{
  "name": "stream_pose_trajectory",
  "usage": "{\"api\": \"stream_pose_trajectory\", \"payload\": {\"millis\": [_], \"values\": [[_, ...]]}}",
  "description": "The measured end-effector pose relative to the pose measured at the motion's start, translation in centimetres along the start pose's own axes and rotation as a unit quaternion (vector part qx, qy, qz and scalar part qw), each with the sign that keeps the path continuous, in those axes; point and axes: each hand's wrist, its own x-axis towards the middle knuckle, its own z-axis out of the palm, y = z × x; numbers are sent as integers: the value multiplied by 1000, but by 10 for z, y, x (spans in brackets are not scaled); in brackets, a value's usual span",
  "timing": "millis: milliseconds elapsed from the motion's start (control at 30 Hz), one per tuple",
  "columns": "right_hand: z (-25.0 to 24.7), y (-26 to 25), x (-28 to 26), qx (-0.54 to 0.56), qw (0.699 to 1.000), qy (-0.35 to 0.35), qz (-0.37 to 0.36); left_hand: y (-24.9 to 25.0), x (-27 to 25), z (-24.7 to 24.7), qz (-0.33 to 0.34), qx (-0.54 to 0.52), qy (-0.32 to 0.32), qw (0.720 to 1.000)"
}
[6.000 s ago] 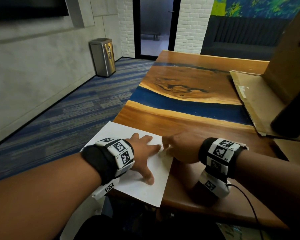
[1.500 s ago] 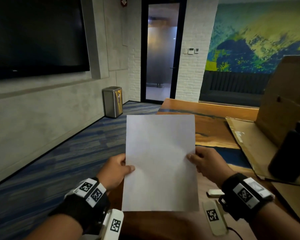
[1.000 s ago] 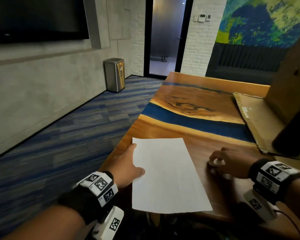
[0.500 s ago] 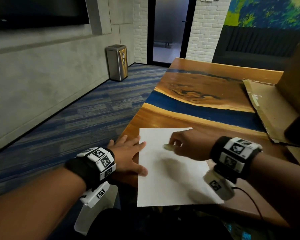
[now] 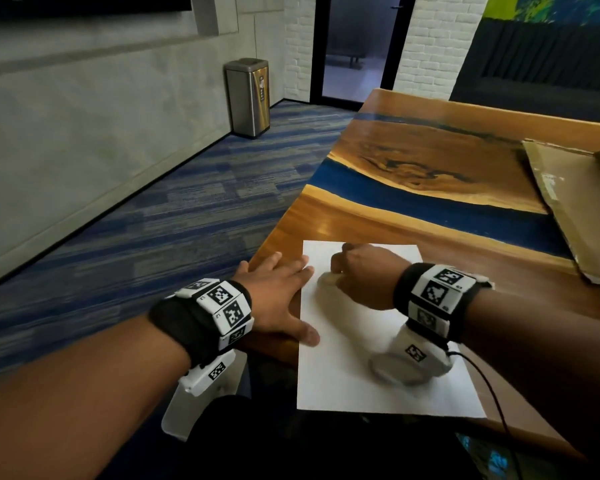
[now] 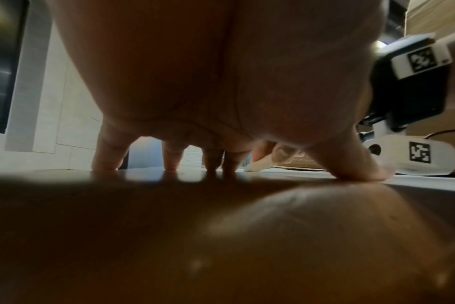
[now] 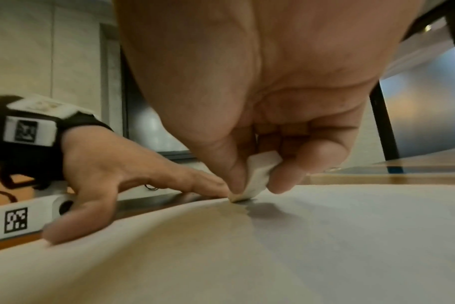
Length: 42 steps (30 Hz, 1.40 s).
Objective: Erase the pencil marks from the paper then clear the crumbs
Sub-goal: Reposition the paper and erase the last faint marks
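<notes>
- White rectangular rubber eraser (image 7: 259,176), 1 only: pinched by the right hand (image 5: 364,275), thumb and curled fingers, corner pressed on the paper.
- 1 white paper sheet (image 5: 378,386) on the wooden table (image 5: 413,157).
- Left hand (image 5: 274,299) flat, fingers spread wide, thumb and fingertips pinning the sheet's left edge.

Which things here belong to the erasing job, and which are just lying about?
In the job: paper, eraser pinched in the right hand, left hand pressing the paper's edge.

Lying about: cardboard, bin.
</notes>
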Motion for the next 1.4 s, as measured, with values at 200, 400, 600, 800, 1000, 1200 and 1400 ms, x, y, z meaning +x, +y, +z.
{"api": "stream_pose_trajectory", "payload": {"millis": [200,400,600,800,1000,1200,1400], "values": [[3,-13,-7,3,993,-48,-108,0,0,-1,-1,-15,2,1000],[5,-6,-8,-10,994,-41,-97,3,-1,-5,-5,5,8,1000],[9,2,-19,7,999,-43,-8,5,4,-9,-18,26,10,999],[11,21,-10,28,998,-33,55,14,-2,1,20,-1,31,999],[8,6,-22,14,999,-35,14,12,-4,7,34,33,0,999],[11,-15,-42,-14,992,-65,-107,13,-3,6,42,41,0,998],[7,-22,-47,-14,988,-84,-128,13,-5,4,45,32,1,998]]}}
